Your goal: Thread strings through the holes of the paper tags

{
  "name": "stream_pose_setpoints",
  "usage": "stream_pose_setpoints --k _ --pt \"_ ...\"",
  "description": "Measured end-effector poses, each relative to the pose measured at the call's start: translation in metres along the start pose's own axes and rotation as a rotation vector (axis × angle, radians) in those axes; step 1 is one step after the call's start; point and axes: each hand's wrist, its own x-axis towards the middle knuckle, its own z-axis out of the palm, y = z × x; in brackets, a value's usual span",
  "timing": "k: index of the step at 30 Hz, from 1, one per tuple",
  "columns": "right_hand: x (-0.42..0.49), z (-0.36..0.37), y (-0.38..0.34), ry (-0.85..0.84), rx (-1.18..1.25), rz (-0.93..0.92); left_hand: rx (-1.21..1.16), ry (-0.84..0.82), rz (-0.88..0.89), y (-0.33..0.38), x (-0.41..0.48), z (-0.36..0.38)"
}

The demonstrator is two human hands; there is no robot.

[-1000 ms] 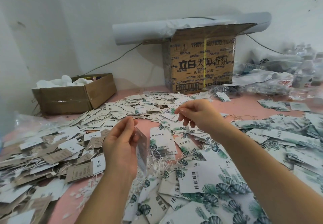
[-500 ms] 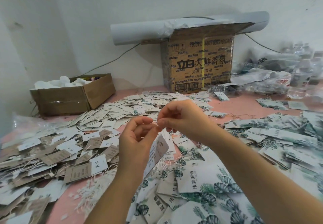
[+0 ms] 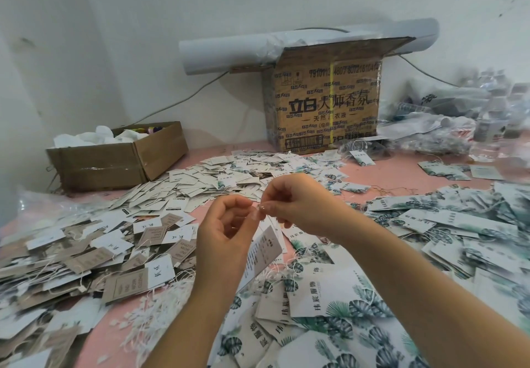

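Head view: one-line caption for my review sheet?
Over a pink table strewn with paper tags, left hand and right hand pinch the top of one hanging tag.

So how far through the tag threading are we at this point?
Done: the brown and white tags at left show strings among them, so look threaded. In hand: the left hand holds one tag while the right hand pinches what seems a string at its top. Left: loose strings lie in a bundle, and the leaf-print tags spread widely, their threading unclear.
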Motion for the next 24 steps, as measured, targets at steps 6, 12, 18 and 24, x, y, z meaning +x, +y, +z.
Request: stream_pose_setpoints --k 6,12,18,24 --pt "0.0004 0.0022 0.0015 -0.017 0.034 -0.005 -0.023 -0.024 0.001 0.0014 0.0000 -0.0001" --pt "0.0005 0.0032 0.0044 0.000 0.190 -0.023 0.027 -0.027 0.040 -0.0013 -0.0003 -0.0007" --pt "0.0000 0.0046 0.0069 0.031 0.302 -0.023 0.074 0.005 0.087 -0.0025 -0.0006 0.0002" --pt "0.0009 0.0076 0.0088 0.050 0.419 0.038 0.105 0.034 0.134 -0.0015 -0.0031 0.0006"
